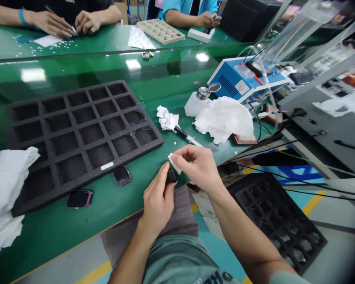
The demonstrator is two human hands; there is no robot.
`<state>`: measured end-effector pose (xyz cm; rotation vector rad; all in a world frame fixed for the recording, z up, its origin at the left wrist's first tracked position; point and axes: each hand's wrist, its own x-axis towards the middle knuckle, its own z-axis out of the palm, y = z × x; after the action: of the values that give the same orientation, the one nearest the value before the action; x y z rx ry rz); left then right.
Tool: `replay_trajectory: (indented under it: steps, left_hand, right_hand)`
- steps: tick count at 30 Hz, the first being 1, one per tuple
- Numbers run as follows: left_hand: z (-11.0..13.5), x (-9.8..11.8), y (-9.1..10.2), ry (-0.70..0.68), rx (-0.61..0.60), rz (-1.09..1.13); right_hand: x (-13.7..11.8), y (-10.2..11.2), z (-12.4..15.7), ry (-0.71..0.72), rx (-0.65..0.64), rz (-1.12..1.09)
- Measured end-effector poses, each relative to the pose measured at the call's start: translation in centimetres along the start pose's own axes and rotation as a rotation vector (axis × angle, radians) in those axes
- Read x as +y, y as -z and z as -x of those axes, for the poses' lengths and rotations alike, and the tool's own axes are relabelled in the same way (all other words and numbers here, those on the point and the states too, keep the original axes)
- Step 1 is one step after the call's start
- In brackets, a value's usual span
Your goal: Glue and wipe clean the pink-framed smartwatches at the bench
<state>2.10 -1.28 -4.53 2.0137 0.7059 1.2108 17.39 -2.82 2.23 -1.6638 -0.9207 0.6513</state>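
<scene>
Gadget (172,174), small and black, is pinched in the left hand (159,199) by the tabletop (106,215) edge; right hand (199,165) pinches a white wipe (175,163). Probably light, stiff, kinda slick, so I'd grab the sides.

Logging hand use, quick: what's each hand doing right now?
Left hand: closed, holding a small dark piece.
Right hand: closed, pinching a small white piece.

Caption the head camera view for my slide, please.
Left hand holding a small black object, right hand pinching a small white wipe, near a black foam compartment tray.
</scene>
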Motion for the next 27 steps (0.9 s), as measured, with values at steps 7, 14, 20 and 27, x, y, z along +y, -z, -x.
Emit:
replay_trajectory:
  steps: [7, 14, 20, 27]
  left_hand:
    - [-0.2, 0.3, 0.1, 0.163, -0.002, 0.095]
    - [-0.2, 0.0, 0.2, 0.253, -0.063, 0.166]
    - [-0.9, 0.6, 1.0, 0.547, -0.042, 0.568]
    - [-1.6, 0.4, 1.6, 0.703, -0.098, 0.699]
  right_hand:
    - [0.3, 2.3, 1.9, 0.103, 0.037, 0.007]
    - [0.6, -0.9, 2.8, 0.266, -0.021, 0.123]
    - [1.5, -0.4, -0.4, 0.268, 0.046, 0.196]
    - [0.2, -0.6, 2.0, 0.614, -0.114, 0.288]
